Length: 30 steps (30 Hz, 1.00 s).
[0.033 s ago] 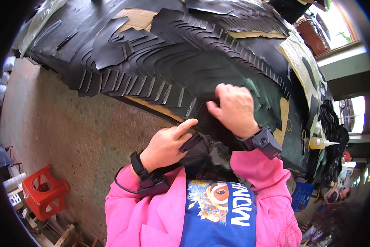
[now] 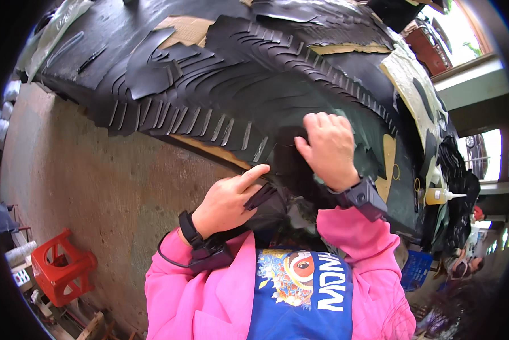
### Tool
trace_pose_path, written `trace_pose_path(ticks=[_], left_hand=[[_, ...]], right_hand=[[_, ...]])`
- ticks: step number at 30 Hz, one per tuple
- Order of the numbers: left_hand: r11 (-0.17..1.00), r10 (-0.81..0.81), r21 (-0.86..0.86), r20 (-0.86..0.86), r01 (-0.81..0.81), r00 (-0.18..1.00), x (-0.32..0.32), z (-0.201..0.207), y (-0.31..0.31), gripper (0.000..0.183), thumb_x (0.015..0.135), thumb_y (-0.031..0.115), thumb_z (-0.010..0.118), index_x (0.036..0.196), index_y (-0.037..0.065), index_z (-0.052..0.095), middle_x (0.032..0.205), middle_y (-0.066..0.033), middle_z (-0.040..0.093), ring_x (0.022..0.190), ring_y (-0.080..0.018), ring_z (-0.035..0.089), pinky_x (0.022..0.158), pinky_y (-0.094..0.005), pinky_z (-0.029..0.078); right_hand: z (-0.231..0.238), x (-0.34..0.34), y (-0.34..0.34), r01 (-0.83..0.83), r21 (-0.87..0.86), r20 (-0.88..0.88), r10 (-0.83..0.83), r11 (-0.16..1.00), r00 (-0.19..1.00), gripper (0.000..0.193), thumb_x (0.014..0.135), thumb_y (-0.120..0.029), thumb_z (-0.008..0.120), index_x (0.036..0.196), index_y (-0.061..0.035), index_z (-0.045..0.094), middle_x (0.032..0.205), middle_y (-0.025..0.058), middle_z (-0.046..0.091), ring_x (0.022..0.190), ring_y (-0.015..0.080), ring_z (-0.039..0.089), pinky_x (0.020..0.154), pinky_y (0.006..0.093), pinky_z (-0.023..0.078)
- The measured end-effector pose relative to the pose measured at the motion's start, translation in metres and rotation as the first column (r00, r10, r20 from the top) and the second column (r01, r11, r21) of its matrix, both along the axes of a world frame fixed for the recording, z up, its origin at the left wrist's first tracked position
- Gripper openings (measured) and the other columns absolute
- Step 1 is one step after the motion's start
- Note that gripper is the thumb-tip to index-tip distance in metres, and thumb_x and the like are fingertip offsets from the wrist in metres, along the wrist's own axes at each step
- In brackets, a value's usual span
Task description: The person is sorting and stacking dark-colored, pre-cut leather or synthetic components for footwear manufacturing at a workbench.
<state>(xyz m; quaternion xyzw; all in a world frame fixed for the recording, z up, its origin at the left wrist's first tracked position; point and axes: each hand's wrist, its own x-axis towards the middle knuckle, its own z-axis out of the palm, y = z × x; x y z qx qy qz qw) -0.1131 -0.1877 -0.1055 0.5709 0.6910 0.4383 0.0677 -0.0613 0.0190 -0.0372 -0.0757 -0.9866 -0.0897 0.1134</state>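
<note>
Over the black pieces (image 2: 237, 90): right hand (image 2: 331, 152) slid right, fingers bent; can't tell its grip.
By the worktop (image 2: 115, 34): left hand (image 2: 226, 201) stays, finger out, grip unclear.
Hand gap: wider.

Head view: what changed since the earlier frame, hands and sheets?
The right hand has shifted slightly to the right by the overlapping black sheets, its thumb moving with it. No clear grasp or release shows. The left hand, with a dark piece at its fingers, the sheets and the red stool look about the same.
</note>
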Motion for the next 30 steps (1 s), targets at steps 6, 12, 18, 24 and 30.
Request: trace_pose_path(ticks=[6,12,18,24,30], left_hand=[[0.991,0.016,0.13,0.028,-0.02,0.999,0.005,0.007,0.0,0.042,0.063,-0.005,0.056,0.105,0.001,0.057,0.074,-0.0067,0.056,0.047,-0.0204,0.049,0.051,-0.0291,0.043],[0.963,0.122,0.18,0.377,-0.202,0.918,0.03,0.027,-0.001,0.027,0.07,0.0,0.057,0.097,0.002,0.058,0.082,-0.0112,0.058,0.067,-0.0255,0.058,0.062,-0.0307,0.047],[0.975,-0.007,0.19,0.544,-0.115,0.839,0.062,0.029,0.01,0.029,0.087,0.004,0.048,0.116,-0.001,0.046,0.107,-0.0092,0.053,0.097,-0.0184,0.051,0.085,-0.0304,0.041],[0.981,-0.086,0.184,0.714,-0.067,0.695,0.074,0.024,0.007,0.033,0.091,0.01,0.042,0.121,-0.002,0.042,0.112,-0.0114,0.051,0.102,-0.0174,0.048,0.088,-0.0314,0.039],[0.993,-0.107,0.107,0.666,0.048,0.738,0.072,0.048,0.023,0.038,0.092,0.008,0.038,0.128,-0.004,0.034,0.121,-0.0084,0.043,0.113,-0.0166,0.039,0.097,-0.0293,0.032]], right_hand=[[0.044,0.053,0.027,-0.216,-0.163,-0.352,0.148,0.963,0.924,0.026,0.067,-0.011,0.065,0.09,-0.0076,0.053,0.093,0.0082,0.054,0.094,0.0267,0.05,0.085,0.0381,0.036],[0.045,0.082,-0.003,-0.522,-0.669,-0.357,0.388,0.529,0.85,0.023,0.072,-0.009,0.063,0.093,-0.0053,0.054,0.095,0.0113,0.055,0.088,0.0296,0.055,0.079,0.0363,0.045],[0.025,0.087,-0.041,-0.606,-0.46,-0.377,0.475,0.649,0.795,0.049,0.073,-0.013,0.064,0.116,-0.001,0.046,0.11,0.0152,0.047,0.1,0.03,0.05,0.082,0.0355,0.045],[0.03,0.103,-0.035,-0.523,-0.672,-0.296,0.458,0.523,0.838,0.056,0.072,-0.021,0.068,0.118,0.0019,0.044,0.111,0.0192,0.047,0.101,0.034,0.049,0.084,0.0384,0.044],[0.041,0.099,-0.033,-0.449,-0.59,-0.226,0.397,0.671,0.89,0.054,0.067,-0.014,0.066,0.115,0.0009,0.046,0.108,0.0194,0.052,0.101,0.035,0.051,0.086,0.0393,0.043]])
